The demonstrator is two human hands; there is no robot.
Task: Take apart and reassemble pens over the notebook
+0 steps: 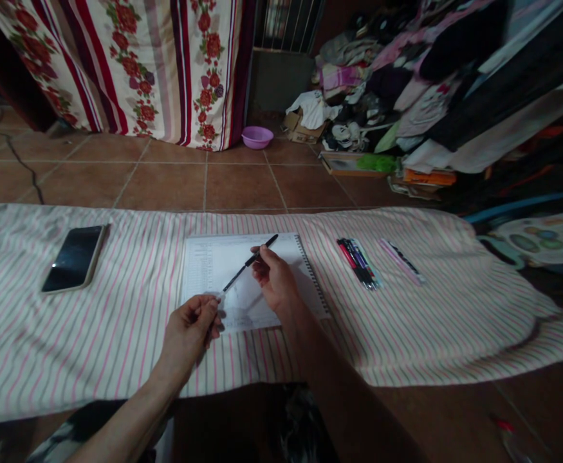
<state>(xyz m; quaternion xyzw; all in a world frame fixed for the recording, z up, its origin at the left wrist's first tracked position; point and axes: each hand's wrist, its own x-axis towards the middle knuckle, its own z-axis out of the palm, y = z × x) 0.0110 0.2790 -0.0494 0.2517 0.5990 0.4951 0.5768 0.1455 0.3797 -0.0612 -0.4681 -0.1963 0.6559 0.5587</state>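
Your two hands are apart from each other, both gripping one black pen [236, 279] that slants over the notebook [235, 251]. Your left hand [192, 320] pinches the pen's lower end at the notebook's near left corner; whether that end is a separate piece, you cannot tell, as the fingers cover it. Your right hand [275, 278] has its fingertips closed on the pen's upper part, above the notebook's right half. Right of the notebook, you have a row of pens [358, 263], with a pink pen [401, 261] farther out. Left of the notebook lies your phone [75, 259]. The striped cloth [136, 315] spreads beneath the notebook; beyond it, a purple basin [257, 137] sits on the floor.
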